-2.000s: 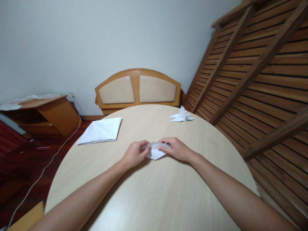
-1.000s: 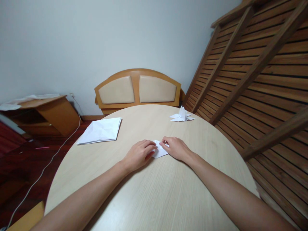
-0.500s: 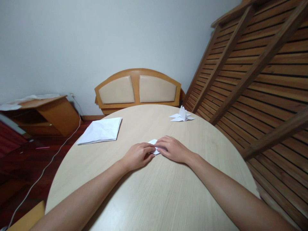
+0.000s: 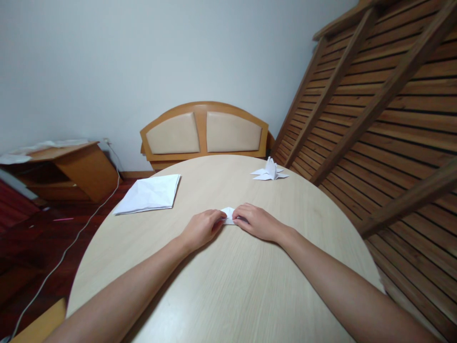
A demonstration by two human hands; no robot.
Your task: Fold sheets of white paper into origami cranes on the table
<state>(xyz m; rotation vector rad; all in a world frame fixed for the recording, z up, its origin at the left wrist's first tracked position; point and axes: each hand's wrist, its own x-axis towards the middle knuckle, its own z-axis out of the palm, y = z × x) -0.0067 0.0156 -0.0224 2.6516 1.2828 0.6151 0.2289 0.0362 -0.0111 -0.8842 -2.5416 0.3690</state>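
A small folded piece of white paper [image 4: 229,216] lies on the round wooden table [image 4: 246,286], in front of me. My left hand [image 4: 205,227] pinches its left side, thumb and fingers closed at the edge. On the right side, my right hand [image 4: 254,221] grips the same paper with bent fingers. Only the middle of the paper shows between my hands; its ends are hidden under my fingers.
White folded paper cranes [image 4: 270,170] stand at the table's far right. A stack of white paper sheets [image 4: 148,194] lies at the far left. Beyond are a wooden headboard [image 4: 204,131], a slatted wooden frame [image 4: 374,109] and a low cabinet [image 4: 84,169]. A cable [image 4: 76,239] runs along the floor.
The near point of the paper has given way to a straight near edge. My left fingers have drawn back slightly, leaving a wider gap between my hands.
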